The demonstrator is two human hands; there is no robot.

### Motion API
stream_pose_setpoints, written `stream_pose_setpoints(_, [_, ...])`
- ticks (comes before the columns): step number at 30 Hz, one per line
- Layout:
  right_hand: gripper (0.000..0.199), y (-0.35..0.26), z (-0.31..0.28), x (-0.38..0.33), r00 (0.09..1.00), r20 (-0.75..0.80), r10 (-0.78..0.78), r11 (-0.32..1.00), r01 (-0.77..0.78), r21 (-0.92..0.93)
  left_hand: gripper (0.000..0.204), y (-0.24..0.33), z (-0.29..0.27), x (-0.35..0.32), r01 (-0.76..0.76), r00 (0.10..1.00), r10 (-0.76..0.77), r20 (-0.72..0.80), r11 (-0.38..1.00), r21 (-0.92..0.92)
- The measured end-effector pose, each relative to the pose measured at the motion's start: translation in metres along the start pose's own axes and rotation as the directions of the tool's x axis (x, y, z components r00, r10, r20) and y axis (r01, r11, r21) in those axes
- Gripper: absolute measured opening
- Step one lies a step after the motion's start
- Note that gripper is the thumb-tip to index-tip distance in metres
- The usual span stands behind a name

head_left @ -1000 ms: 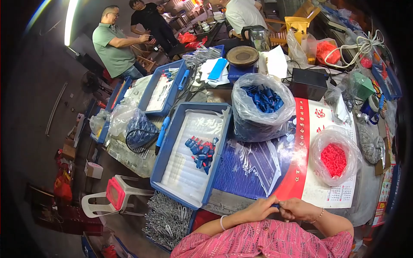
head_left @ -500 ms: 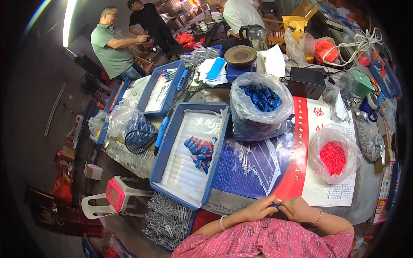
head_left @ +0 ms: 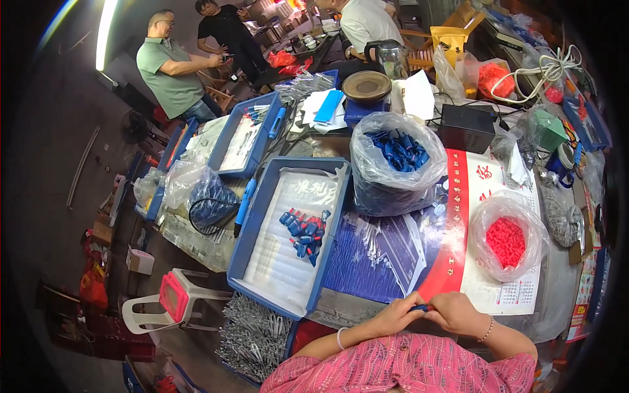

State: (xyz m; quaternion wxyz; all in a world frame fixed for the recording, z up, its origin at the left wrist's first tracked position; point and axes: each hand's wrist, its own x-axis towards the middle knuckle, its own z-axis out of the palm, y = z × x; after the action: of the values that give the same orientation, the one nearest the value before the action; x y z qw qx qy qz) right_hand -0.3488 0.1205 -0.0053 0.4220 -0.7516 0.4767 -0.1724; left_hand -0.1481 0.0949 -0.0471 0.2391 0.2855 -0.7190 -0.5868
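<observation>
At the near edge of the table my two hands meet, both closed in a pinch. Between the fingertips of my left hand (head_left: 398, 317) and my right hand (head_left: 457, 313) is a small blue plastic part (head_left: 420, 308), mostly covered by fingers. Whether a red piece is on it cannot be made out. Ahead stands a clear bag of blue plastic parts (head_left: 398, 152). To the right is a clear bag of small red pieces (head_left: 506, 242). Left of my hands, a blue tray (head_left: 237, 283) lined with white paper holds a pile of blue parts with red tips (head_left: 306, 232).
A box of thin metal pieces (head_left: 255, 337) stands below the tray's near end. Farther back are another blue tray (head_left: 270, 145), a black box (head_left: 466, 126) and a round-topped scale (head_left: 365, 86). A white chair (head_left: 147, 321) stands at left. Several people are in the background.
My hands have shifted slightly, and the right fingers have turned around the small blue part, which shows a little higher between them. The trays and bags stay where they were.
</observation>
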Motion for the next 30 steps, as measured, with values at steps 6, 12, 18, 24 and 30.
stream_pose_setpoints(6, [0.020,0.008,-0.001,-0.003,0.943,0.053,-0.328,0.872,0.324,-0.368,0.015,-0.004,-0.002,-0.007,0.380,0.919,-0.256,0.300,0.780,-0.498])
stream_pose_setpoints(12, [0.018,0.008,0.007,-0.003,0.927,-0.021,-0.374,0.858,0.338,-0.386,0.019,-0.007,0.001,-0.009,0.378,0.915,-0.266,0.305,0.829,-0.412])
stream_pose_setpoints(18, [0.018,0.008,0.006,-0.003,0.924,-0.029,-0.380,0.863,0.343,-0.370,0.027,0.004,-0.007,-0.006,0.413,0.883,-0.288,0.370,0.851,-0.324])
stream_pose_setpoints(24, [0.018,0.009,0.007,-0.004,0.940,-0.003,-0.340,0.868,0.313,-0.386,0.029,-0.003,-0.002,-0.009,0.374,0.909,-0.269,0.319,0.864,-0.338])
stream_pose_setpoints(30, [0.016,0.013,0.014,-0.002,0.944,-0.064,-0.323,0.898,0.285,-0.335,0.031,-0.007,0.000,-0.011,0.199,0.969,-0.184,0.166,0.976,-0.083])
